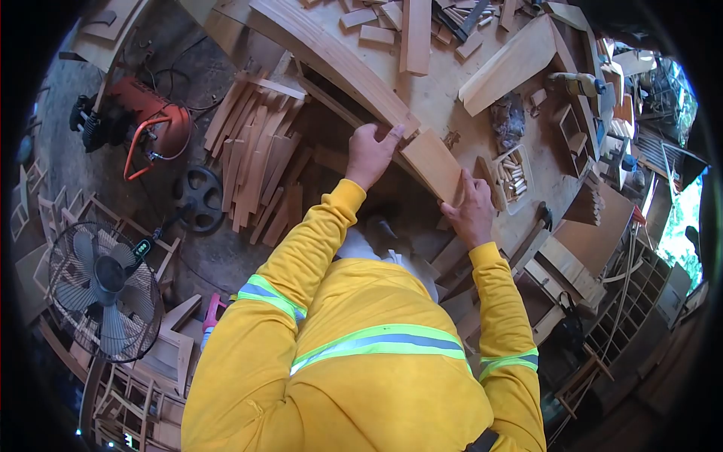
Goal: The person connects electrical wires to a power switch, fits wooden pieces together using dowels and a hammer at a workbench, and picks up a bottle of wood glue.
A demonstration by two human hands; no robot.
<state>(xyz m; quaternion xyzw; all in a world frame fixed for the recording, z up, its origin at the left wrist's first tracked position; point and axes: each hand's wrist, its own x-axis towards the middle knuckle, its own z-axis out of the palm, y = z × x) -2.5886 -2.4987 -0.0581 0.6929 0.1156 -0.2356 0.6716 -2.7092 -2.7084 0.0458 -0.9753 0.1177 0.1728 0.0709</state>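
My left hand [370, 156] is closed on the near end of a long wooden board [335, 60], which runs up and left across the workbench. A short, wide wooden block [433, 164] meets that end, and my right hand [471, 209] grips its far right end, thumb below and fingers along the edge. The two pieces touch or nearly touch at the joint; I cannot tell whether they are fitted together. Just right of my right hand, a small tray [515, 181] holds several wooden dowels.
The workbench [437, 105] carries loose wood offcuts [376, 35], a wide board [508, 68], a glue bottle [576, 83] and a hammer [544, 216]. Stacked wood strips [252, 162] stand at the left. On the floor are a red compressor [154, 113] and a fan [105, 290].
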